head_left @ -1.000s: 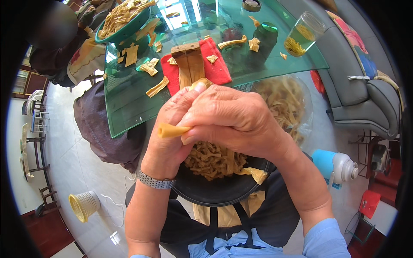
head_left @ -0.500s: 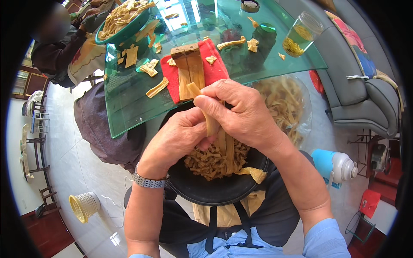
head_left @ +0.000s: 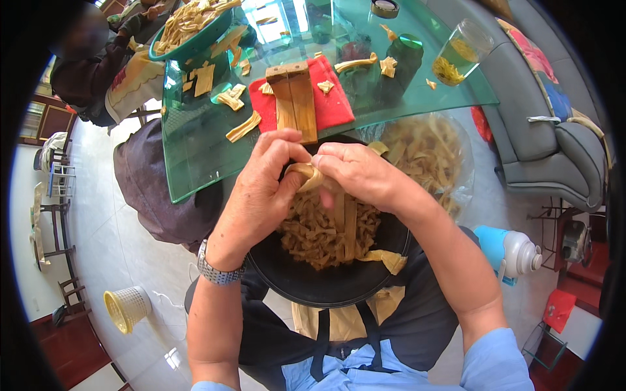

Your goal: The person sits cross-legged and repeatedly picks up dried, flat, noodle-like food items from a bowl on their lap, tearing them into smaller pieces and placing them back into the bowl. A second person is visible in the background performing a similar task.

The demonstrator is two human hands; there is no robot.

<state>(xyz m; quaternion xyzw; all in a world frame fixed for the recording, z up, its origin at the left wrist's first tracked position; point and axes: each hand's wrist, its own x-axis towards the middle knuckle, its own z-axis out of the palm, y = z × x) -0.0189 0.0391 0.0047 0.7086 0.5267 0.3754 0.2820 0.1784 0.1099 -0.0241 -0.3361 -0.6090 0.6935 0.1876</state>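
Over one black bowl (head_left: 326,287), two hands, left hand (head_left: 261,189) and right hand (head_left: 365,176), bend one strip (head_left: 312,174).

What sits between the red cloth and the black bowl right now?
In the head view, both hands: the left hand and right hand pinch a tan strip between the red cloth and black bowl.

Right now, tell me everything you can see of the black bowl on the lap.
The black bowl is round, wide and shallow, dark and matte, possibly metal or plastic. It rests level on the person's lap, over a dark apron, its far rim tucked under the edge of the glass table. It holds a heap of tan, curled strips; one pale strip drapes over the right rim. Both hands work a strip just above its far half: left hand, right hand.
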